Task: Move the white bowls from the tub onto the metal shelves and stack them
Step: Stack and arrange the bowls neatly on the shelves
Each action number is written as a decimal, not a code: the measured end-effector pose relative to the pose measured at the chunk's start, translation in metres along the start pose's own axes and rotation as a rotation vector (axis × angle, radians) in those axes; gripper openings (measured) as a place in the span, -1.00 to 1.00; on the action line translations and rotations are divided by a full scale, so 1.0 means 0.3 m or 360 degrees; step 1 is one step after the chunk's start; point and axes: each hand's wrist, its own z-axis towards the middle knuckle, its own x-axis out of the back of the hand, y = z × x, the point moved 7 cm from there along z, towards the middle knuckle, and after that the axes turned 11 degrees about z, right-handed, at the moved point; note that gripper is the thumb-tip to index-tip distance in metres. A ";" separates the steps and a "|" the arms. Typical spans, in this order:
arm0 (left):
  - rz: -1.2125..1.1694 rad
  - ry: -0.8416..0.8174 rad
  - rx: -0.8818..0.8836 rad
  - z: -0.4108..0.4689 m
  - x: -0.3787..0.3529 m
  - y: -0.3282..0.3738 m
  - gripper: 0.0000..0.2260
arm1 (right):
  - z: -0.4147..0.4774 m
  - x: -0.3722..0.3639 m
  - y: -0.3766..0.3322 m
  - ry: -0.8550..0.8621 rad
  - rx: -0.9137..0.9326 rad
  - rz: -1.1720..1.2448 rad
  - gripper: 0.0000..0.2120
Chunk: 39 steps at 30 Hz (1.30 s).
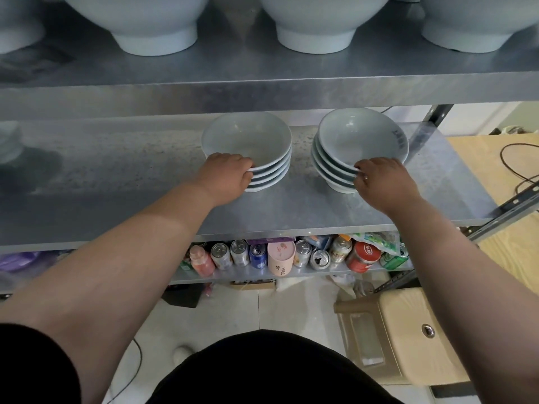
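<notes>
With the left hand (224, 174) curled over the near rim of the left stack of round white ceramic bowls (248, 138) and the right hand (382, 182) pinching the right stack (360, 135) at its near rim, nudge each square without tilting. Mind the slick grey speckled metal shelf (116, 176) beneath, both stacks at twelve o'clock, just apart. Note larger white footed bowls (157, 24) above at twelve, drink cans (291, 253) below at six and a beige plastic stool (408, 330) at four.

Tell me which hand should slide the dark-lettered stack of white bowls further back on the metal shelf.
Right, likely. The right hand grips the lettered stack of white bowls at its near rim; the left hand holds the plain stack of white bowls beside it.
</notes>
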 end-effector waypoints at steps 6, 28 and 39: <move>-0.0933 0.0230 0.0303 -0.259 0.113 -0.019 -0.56 | -0.127 -0.024 -0.276 0.0201 0.0144 0.0599 -0.58; -0.1725 0.0203 0.1658 -1.707 -0.107 -0.671 -0.70 | -0.394 -0.637 -1.710 -0.1211 -0.0005 0.1670 -0.73; -0.1774 0.0274 0.1757 -1.775 -0.140 -0.957 -0.74 | -0.371 -0.739 -1.915 -0.1379 0.0129 0.1511 -0.69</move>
